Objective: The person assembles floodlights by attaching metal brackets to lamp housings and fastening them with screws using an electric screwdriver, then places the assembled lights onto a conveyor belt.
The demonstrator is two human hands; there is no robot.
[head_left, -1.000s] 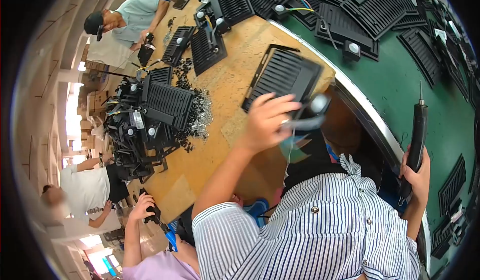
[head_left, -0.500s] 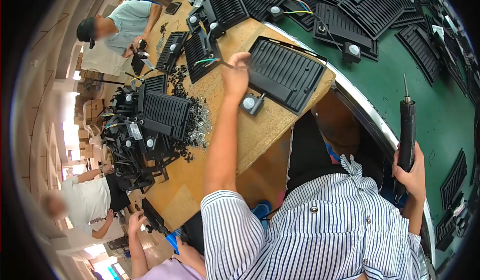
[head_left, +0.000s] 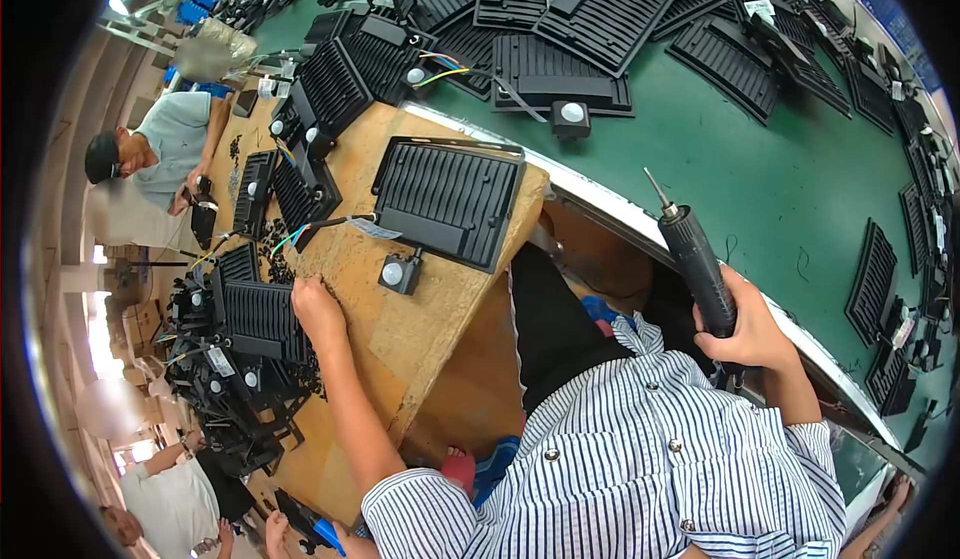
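Note:
My right hand [head_left: 752, 327] is wrapped around a black electric screwdriver [head_left: 697, 267], its bit pointing up and to the left. My left hand [head_left: 318, 311] is over the small black parts on the wooden table, beside a ribbed black housing [head_left: 262, 321]. Its fingers are curled together, and whatever they may hold is hidden. Farther up the table lies a floodlight housing [head_left: 447, 199] with its ribbed back showing and a bracket along its far edge. A motion sensor [head_left: 399, 274] is attached at its near side, and a cable with coloured wires [head_left: 290, 239] extends left from it.
Many floodlight housings [head_left: 605, 14] crowd the far part of the green bench [head_left: 640, 164]. A metal edge [head_left: 600, 202] borders that bench. On the wooden table [head_left: 390, 339], a heap of black brackets and sensors [head_left: 225, 384] stands left. One co-worker [head_left: 165, 144] sits across; others are lower left.
My left hand has left the floodlight's cable and moved toward the small parts near the heap. My right hand has brought the screwdriver inward, tilting it left. The camera view has shifted.

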